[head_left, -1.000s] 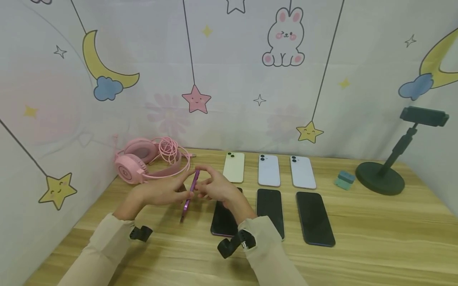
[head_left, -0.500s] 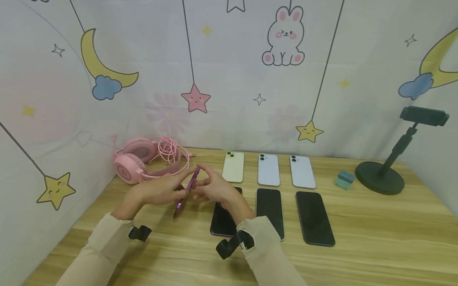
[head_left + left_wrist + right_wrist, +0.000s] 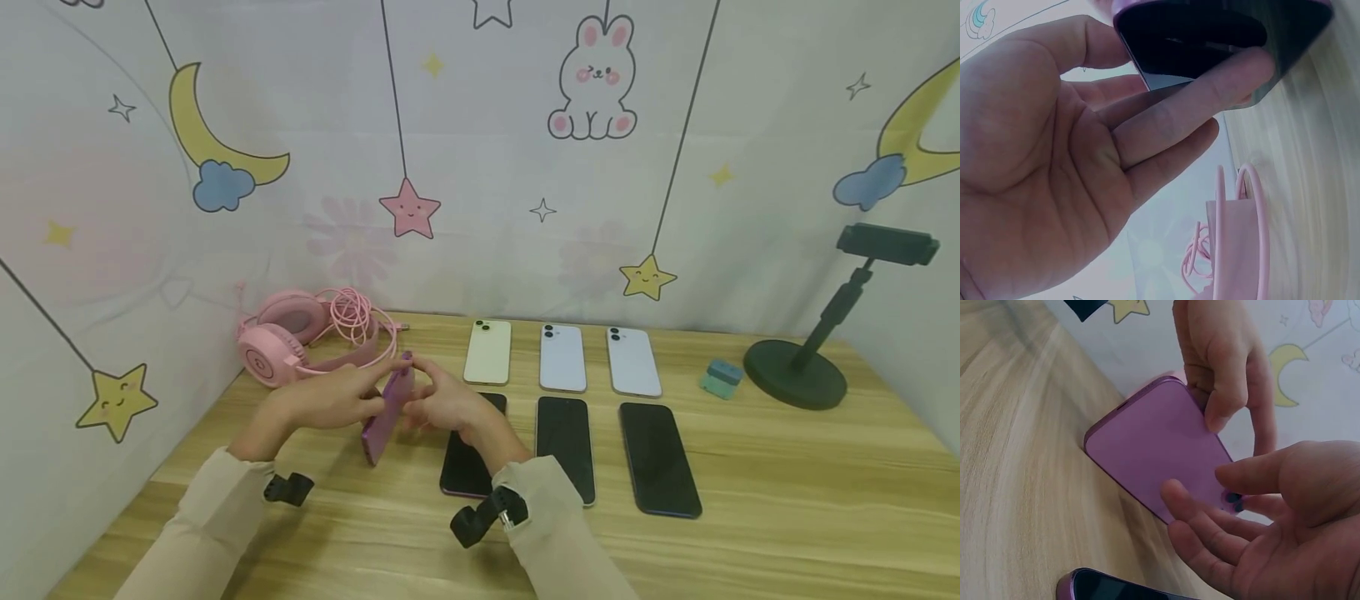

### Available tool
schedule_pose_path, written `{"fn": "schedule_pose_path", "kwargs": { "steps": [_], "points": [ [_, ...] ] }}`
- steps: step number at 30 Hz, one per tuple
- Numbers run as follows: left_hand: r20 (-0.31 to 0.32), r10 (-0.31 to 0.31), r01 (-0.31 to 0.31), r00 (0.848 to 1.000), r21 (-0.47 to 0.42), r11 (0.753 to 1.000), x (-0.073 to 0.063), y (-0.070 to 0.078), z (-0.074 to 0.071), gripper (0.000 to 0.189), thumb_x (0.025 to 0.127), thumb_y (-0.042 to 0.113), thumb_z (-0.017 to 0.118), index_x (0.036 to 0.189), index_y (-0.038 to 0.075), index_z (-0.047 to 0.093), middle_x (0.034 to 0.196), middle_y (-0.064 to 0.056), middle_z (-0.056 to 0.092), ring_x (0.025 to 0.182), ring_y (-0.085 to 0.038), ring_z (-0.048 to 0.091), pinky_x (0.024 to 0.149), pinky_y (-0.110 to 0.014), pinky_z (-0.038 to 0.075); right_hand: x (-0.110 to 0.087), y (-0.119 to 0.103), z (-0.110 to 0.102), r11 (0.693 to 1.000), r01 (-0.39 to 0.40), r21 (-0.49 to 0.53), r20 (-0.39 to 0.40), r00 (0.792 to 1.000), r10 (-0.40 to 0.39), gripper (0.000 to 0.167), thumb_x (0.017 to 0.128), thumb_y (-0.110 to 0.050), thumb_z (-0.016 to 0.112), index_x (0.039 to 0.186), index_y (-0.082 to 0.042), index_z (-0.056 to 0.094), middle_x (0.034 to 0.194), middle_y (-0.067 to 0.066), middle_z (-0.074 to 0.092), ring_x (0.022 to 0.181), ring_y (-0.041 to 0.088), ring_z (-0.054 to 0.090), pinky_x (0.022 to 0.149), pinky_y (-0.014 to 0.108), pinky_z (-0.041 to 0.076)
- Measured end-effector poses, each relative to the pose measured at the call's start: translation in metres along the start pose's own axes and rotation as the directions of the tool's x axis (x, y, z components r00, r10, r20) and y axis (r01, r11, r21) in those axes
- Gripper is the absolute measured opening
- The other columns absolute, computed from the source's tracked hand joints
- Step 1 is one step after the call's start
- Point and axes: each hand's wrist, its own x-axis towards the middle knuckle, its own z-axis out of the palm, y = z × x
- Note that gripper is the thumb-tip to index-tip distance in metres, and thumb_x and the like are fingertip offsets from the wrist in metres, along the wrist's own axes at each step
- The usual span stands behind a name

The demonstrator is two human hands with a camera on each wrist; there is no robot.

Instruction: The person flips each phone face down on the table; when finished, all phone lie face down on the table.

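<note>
A purple smartphone (image 3: 390, 410) stands on edge, tilted, above the table, its purple back turned to the right. My left hand (image 3: 333, 397) grips it from the left: the thumb is at one edge, and a finger lies across the dark screen (image 3: 1179, 37) in the left wrist view. At the camera end, my right hand (image 3: 453, 404) holds the phone's corner with thumb and index finger, while its other fingers lie spread by the back (image 3: 1154, 444). Under the right wrist lies a purple-edged phone (image 3: 468, 467), screen up and partly covered by the hand and forearm.
Two more dark-screened phones, a middle one (image 3: 566, 442) and a right one (image 3: 660, 458), lie alongside. Behind them are a pale yellow phone (image 3: 487, 353) and two white phones (image 3: 562, 358), backs up. Pink headphones (image 3: 273, 350), a teal block (image 3: 722, 379) and a black phone stand (image 3: 798, 375) flank them.
The purple phone has turned between my hands, from showing only its thin edge to showing its purple back. Its lower end has swung slightly left. Both hands stay near the same spot.
</note>
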Motion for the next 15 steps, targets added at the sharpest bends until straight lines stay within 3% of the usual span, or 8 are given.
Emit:
{"fn": "schedule_pose_path", "kwargs": {
  "steps": [4,8,15],
  "points": [
    [-0.015,-0.011,0.012,1.0,0.023,1.0,-0.002,-0.001,-0.003,0.06,0.098,0.004,0.05,0.155,0.005,0.03,0.076,0.001,0.048,0.058,-0.008,0.042,0.055,-0.025,0.039,0.001,0.002,0.001,1.0,-0.003,-0.005,0.019,1.0,0.003,0.072,0.096,0.003,0.059,0.158,-0.019,0.03,0.115,0.018,0.067,0.093,0.037,0.069,0.082,0.043,0.053],
    [-0.018,-0.007,0.008,1.0,0.047,0.999,-0.004,-0.002,-0.007,0.053,0.099,0.005,0.051,0.15,0.002,0.039,0.08,0.0,0.051,0.06,-0.009,0.045,0.057,-0.026,0.04,0.0,0.003,0.003,1.0,-0.018,-0.018,0.035,0.999,0.018,0.074,0.095,0.004,0.058,0.159,-0.02,0.027,0.118,0.018,0.067,0.092,0.035,0.07,0.081,0.041,0.052],
    [-0.012,-0.052,0.053,0.999,0.082,0.995,-0.006,-0.004,-0.011,0.05,0.098,0.006,0.053,0.147,0.002,0.045,0.073,0.003,0.049,0.057,-0.007,0.043,0.055,-0.025,0.038,0.001,0.003,0.005,0.998,-0.058,-0.041,0.029,0.998,0.059,0.073,0.096,0.002,0.057,0.159,-0.021,0.027,0.116,0.016,0.068,0.095,0.033,0.07,0.084,0.042,0.052]
  ]
}}
